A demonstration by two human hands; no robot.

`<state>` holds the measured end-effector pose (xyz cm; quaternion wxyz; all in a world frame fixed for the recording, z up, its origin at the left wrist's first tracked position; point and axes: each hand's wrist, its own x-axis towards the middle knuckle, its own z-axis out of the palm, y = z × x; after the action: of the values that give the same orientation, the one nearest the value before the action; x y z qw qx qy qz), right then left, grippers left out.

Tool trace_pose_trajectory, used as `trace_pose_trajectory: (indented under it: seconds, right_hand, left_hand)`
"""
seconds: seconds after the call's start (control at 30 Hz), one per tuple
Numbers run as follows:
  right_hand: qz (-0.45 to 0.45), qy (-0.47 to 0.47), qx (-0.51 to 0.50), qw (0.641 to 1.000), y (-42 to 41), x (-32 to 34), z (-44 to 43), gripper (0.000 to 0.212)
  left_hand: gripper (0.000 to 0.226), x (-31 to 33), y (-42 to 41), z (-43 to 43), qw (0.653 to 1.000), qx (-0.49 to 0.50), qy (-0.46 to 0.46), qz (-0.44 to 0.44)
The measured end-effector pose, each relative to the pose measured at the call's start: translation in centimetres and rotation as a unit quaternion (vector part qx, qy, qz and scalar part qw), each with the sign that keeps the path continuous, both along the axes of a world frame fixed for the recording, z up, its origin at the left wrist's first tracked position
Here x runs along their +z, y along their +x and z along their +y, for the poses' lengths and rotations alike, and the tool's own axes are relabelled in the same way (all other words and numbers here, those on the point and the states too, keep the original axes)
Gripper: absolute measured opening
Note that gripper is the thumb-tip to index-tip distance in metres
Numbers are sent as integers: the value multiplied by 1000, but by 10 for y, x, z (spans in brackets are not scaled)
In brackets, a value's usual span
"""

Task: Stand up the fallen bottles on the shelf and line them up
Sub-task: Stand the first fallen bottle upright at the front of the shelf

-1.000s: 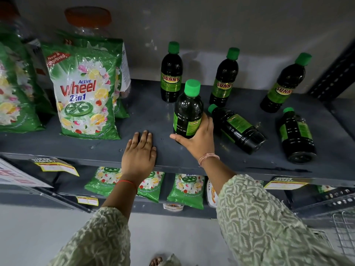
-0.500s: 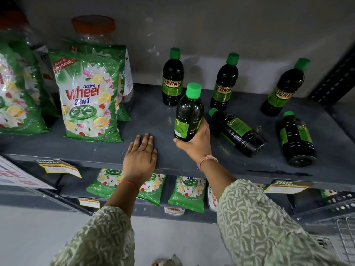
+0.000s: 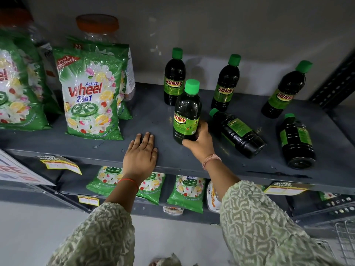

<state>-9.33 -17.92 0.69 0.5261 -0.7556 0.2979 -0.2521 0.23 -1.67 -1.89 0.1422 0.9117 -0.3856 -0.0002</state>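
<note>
On the grey metal shelf (image 3: 153, 116) stand dark green-capped "Sunny" bottles. My right hand (image 3: 199, 142) grips the lower part of one upright bottle (image 3: 186, 110) near the shelf's front, its label facing me. My left hand (image 3: 141, 154) lies flat on the shelf edge, fingers together, holding nothing. Three bottles stand at the back: one at the left (image 3: 174, 77), one in the middle (image 3: 226, 83) and one at the right (image 3: 286, 91). Two bottles lie on their sides: one (image 3: 238, 133) just right of my right hand, another (image 3: 296, 142) farther right.
Green "Wheel" detergent bags (image 3: 92, 93) stand on the shelf's left half, with orange-lidded jars (image 3: 97, 25) behind them. The lower shelf holds small green packets (image 3: 185, 191). A dark upright post (image 3: 338, 81) bounds the shelf on the right. A wire basket (image 3: 345, 240) sits bottom right.
The bottle in my right hand has turned, so its "Sunny" label now faces me, and it sits lower on the shelf. My left hand has stayed flat.
</note>
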Motion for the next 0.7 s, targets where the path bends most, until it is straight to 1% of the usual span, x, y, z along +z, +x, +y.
trace_pose_trajectory:
  seconds: [0.03,0.07,0.13,0.17,0.2,0.27,0.33,0.4,0.5,0.6,0.63,0.7]
  right_hand:
    - [1,12,15,1000,0,1,-1,68]
    - [3,10,24,1000,1,2,0,75]
    - [19,-31,12,999,6,0,3,95]
    - [30,-52,-4,998,8,-1,4,100]
    - [36,-64,-19,997,9,-1,5,99]
    - [30,-46,-31,998,9,0,4,84]
    - [27,-19,-18,999,6,0,0,70]
    - [38,-7,5,999,4,-1,-5,62]
    - [41,11,48,998,4,0,-10,64]
    - [10,29,60,998,4,5,-10,78]
    - [10,27,53,998,4,5,-9,79]
    - [30,11,36,999,5,5,-6,70]
  left_hand:
    - [77,0,0,0,1000,-1,2,0]
    - [77,0,0,0,1000,-1,4,0]
    - [73,0,0,0,1000,1,5,0]
    - [72,0,0,-1,1000,1,5,3]
    - [70,1,0,-1,1000,1,4,4]
    - [65,1,0,-1,1000,3,5,7]
    - [63,1,0,0,1000,2,8,10]
    - [63,2,0,0,1000,2,10,11]
    - [64,2,0,-1,1000,2,12,9]
    - [75,1,0,0,1000,-1,10,-1]
    - [78,0,0,0,1000,-1,11,-2]
    - [79,-1,0,0,1000,-1,9,0]
